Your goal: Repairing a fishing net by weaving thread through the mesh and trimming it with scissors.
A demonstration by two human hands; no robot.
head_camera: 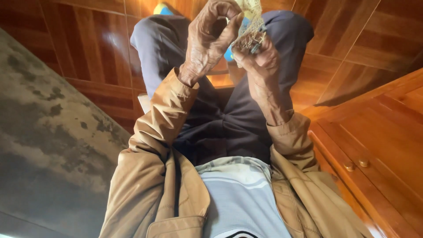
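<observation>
Both hands meet over the lap at the far edge. The left hand pinches a pale netted cloth; the right hand is clamped on its lower edge.

No packages, labels, signs or screens anywhere in view.

There is open room over the shiny wooden floor on both sides of the legs. A grey wall blocks the left, and a wooden cupboard blocks the right.
</observation>
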